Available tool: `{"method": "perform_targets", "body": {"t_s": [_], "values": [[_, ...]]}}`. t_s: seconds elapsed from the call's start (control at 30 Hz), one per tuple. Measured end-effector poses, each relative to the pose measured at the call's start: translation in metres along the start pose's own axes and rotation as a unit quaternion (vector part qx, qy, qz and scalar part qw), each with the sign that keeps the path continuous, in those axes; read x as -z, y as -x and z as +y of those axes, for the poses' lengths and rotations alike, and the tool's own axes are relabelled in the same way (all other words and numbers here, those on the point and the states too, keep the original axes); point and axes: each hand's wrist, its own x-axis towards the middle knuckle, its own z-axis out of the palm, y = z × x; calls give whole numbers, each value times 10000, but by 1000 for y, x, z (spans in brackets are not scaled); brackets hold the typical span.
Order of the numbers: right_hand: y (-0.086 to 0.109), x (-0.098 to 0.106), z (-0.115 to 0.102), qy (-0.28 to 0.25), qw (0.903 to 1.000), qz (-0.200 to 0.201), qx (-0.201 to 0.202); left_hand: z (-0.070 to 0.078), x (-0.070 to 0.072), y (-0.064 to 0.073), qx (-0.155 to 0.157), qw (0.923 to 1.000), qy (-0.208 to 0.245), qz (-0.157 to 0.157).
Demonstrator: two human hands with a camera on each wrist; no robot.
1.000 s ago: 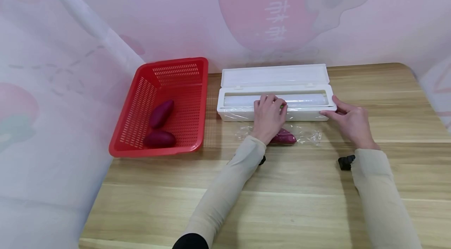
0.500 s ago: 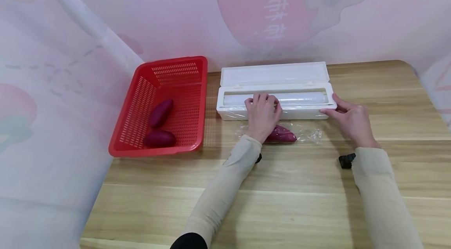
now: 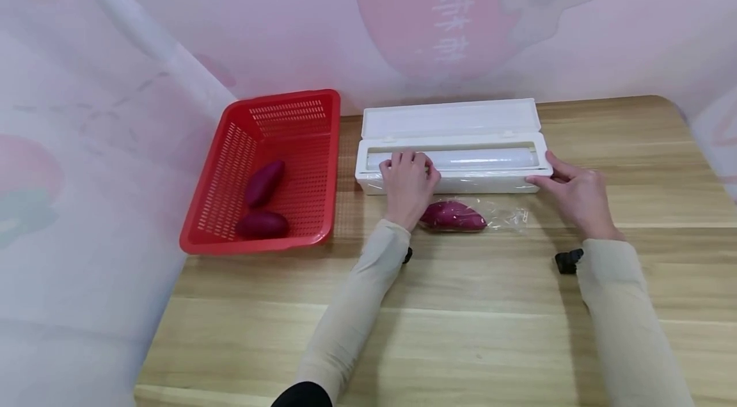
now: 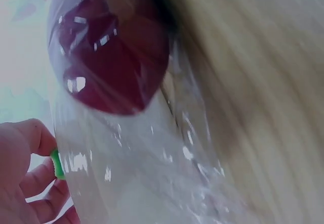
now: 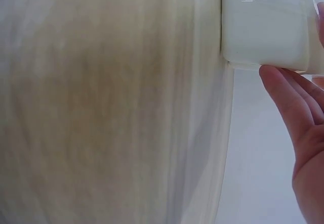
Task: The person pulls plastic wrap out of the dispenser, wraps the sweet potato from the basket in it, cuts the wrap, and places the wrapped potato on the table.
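Observation:
A white cling film box point(image 3: 489, 183) stands with its lid tipped back, showing the roll point(image 3: 486, 158) inside. My left hand point(image 3: 406, 192) is over the box's front edge, left of its middle. In the left wrist view, finger and thumb pinch a small green slider point(image 4: 58, 164) at the film-covered edge. My right hand point(image 3: 583, 203) grips the box's right end, thumb at the front corner; the right wrist view has its fingers point(image 5: 286, 95) against the end wall. In front of the box lies a purple sweet potato point(image 3: 453, 215) under clear film point(image 3: 508, 217).
To the left is a red plastic basket point(image 3: 192, 242) holding two more purple sweet potatoes, one upper point(image 3: 265, 183) and one lower point(image 3: 261, 225). A printed pale wall covering point(image 3: 276, 23) rises behind and at the left of the wooden table point(image 3: 478, 324).
My left hand has slid leftward along the box's front edge with the green slider, uncovering more of the wrapped sweet potato. The right hand keeps its hold on the box end.

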Motion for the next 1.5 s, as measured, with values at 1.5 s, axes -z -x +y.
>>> {"method": "perform_targets", "body": {"t_s": [1.5], "values": [[-1,2,1,7,9997,-18,-235,-62,10,19,1241,9722,1773,893]]}}
